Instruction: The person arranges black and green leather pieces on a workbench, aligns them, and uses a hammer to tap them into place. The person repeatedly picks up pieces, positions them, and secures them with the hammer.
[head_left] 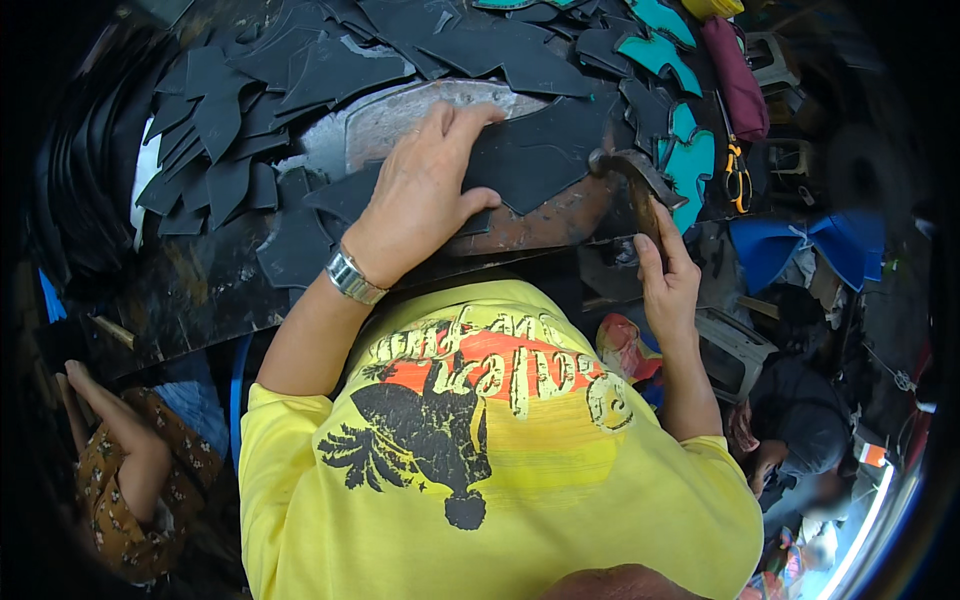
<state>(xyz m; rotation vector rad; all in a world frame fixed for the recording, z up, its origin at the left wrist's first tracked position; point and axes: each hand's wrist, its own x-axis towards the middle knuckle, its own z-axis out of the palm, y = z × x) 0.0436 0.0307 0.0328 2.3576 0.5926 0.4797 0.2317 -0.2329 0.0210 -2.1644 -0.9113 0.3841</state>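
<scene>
My right hand (pixel 668 270) grips a hammer (pixel 638 172) by its handle. The hammer's curved metal head is by the right corner of a flat black sheet piece (pixel 540 150). Over that piece's left end, my left hand (pixel 425 180) is spread, thumb and forefinger apart; whether its fingers press on the sheet is hard to tell. Another black piece (pixel 345 195) pokes out beneath the left wrist, which wears a metal watch. Under the sheet lies a worn brown and grey board (pixel 550 222).
Black cut pieces (pixel 225 110) heap along the table's back and left. Turquoise-faced pieces (pixel 690 165) lie at right, beside orange-handled scissors (pixel 738 180) and a maroon roll (pixel 735 80). Other people sit at lower left (pixel 145 450) and lower right (pixel 805 415).
</scene>
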